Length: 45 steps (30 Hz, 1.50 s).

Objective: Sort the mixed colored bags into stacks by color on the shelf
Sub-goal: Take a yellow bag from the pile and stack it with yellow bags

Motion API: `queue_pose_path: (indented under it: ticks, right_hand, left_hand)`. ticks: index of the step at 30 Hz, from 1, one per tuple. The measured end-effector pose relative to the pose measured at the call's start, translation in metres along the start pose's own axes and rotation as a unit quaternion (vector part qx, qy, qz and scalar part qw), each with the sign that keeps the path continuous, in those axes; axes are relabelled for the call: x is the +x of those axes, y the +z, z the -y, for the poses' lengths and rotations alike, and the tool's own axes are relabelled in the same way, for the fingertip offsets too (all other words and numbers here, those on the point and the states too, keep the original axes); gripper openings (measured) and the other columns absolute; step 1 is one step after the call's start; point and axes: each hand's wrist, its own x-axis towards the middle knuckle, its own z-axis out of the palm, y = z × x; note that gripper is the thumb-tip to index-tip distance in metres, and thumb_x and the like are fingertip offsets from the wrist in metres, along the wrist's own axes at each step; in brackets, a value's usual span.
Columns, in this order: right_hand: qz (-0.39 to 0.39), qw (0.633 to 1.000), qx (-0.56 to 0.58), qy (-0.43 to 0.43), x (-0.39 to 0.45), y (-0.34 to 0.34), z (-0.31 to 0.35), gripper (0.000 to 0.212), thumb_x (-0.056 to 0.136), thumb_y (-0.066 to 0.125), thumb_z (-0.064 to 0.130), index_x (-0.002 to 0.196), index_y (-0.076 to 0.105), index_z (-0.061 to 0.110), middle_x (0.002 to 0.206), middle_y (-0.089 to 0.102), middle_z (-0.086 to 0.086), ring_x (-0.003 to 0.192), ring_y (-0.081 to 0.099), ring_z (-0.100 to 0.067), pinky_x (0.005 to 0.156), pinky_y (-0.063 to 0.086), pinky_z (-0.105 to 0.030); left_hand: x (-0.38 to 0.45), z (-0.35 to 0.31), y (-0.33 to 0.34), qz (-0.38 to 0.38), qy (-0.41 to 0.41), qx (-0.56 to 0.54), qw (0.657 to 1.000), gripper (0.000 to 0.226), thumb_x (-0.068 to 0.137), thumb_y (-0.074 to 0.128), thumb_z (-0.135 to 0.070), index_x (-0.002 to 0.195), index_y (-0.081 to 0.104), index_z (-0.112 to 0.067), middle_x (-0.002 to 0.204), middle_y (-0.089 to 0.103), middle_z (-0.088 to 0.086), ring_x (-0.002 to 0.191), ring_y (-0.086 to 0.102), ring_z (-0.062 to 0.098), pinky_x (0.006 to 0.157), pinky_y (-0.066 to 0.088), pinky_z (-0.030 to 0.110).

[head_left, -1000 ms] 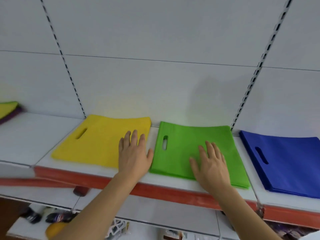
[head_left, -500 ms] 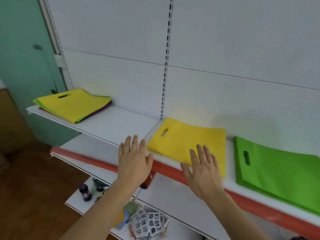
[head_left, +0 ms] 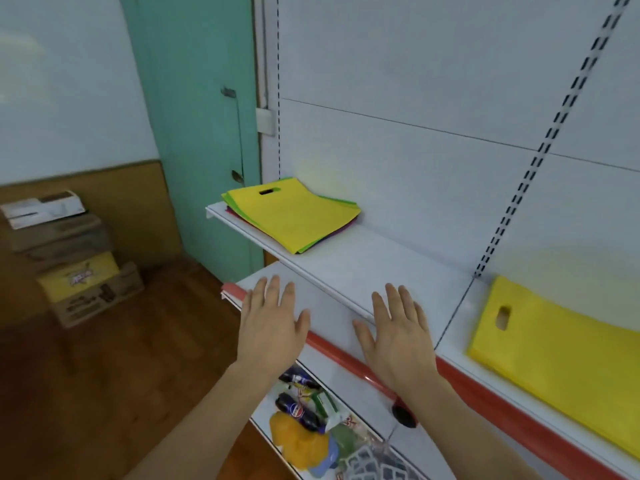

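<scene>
White shelving fills the right side, with a teal door (head_left: 197, 133) behind. On the upper shelf (head_left: 363, 258) lies the mixed stack (head_left: 294, 216), a yellow bag on top with green and purple edges showing below. A separate yellow bag (head_left: 561, 348) lies on the red-edged lower shelf (head_left: 332, 313) to the right. Both hands hover over that lower shelf, near its front edge, fingers straight and spread, holding nothing: left hand (head_left: 273, 327), right hand (head_left: 398, 334). Boxes (head_left: 69, 258) are stacked on the wooden floor at left.
</scene>
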Motion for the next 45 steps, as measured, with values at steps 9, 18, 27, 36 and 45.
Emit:
queue_pose_path:
  ticks: [9,18,27,36,45]
  right_hand:
    - [-0.021,0.999,0.047,-0.014,0.141,0.024,0.070,0.086,0.101,0.010,0.065,0.161,0.041,0.012,0.171,0.028,-0.017,0.160,0.017,-0.036,0.128,0.020,-0.054]
    - [0.013,1.000,0.011,0.014,0.227,0.056,0.110,0.079,0.104,0.020,0.067,0.163,0.036,0.018,0.173,0.023,-0.011,0.162,0.012,-0.031,0.129,0.016,-0.050]
    - [0.050,0.989,-0.038,0.130,0.269,0.080,0.152,0.072,0.105,0.024,0.066,0.164,0.030,0.024,0.171,0.030,-0.001,0.158,0.023,-0.026,0.125,0.021,-0.051]
    - [0.047,0.962,-0.066,0.260,0.250,0.076,0.159,0.049,0.105,0.034,0.050,0.150,0.048,0.035,0.165,0.036,0.000,0.155,0.025,-0.030,0.122,0.027,-0.047]
    - [-0.085,0.893,0.142,0.420,0.249,0.066,0.153,0.054,0.096,0.069,0.032,0.144,0.056,0.011,0.144,0.053,-0.017,0.128,0.052,-0.042,0.106,0.046,-0.047]
  left_hand:
    - [0.125,0.082,-0.002,-0.004,-0.006,0.045,0.999,0.068,0.107,0.027,-0.060,0.163,0.029,-0.023,0.170,0.026,0.007,0.159,0.015,0.029,0.130,0.015,0.047]
    - [0.221,0.131,0.017,-0.001,0.033,-0.001,0.999,0.066,0.107,0.034,-0.056,0.161,0.033,-0.018,0.165,0.036,0.004,0.156,0.023,0.024,0.128,0.019,0.043]
    - [0.317,0.186,0.041,0.013,0.132,0.007,0.991,0.077,0.104,0.032,-0.062,0.163,0.028,-0.013,0.168,0.031,0.012,0.158,0.018,0.030,0.128,0.017,0.047]
    - [0.329,0.190,0.066,0.037,0.218,0.089,0.971,0.077,0.102,0.024,-0.068,0.142,0.057,-0.011,0.146,0.056,0.018,0.141,0.041,0.037,0.122,0.021,0.055]
    - [0.341,0.191,0.068,0.024,0.234,0.017,0.972,0.065,0.093,0.036,-0.073,0.122,0.069,-0.024,0.146,0.049,0.021,0.141,0.033,0.044,0.119,0.024,0.056]
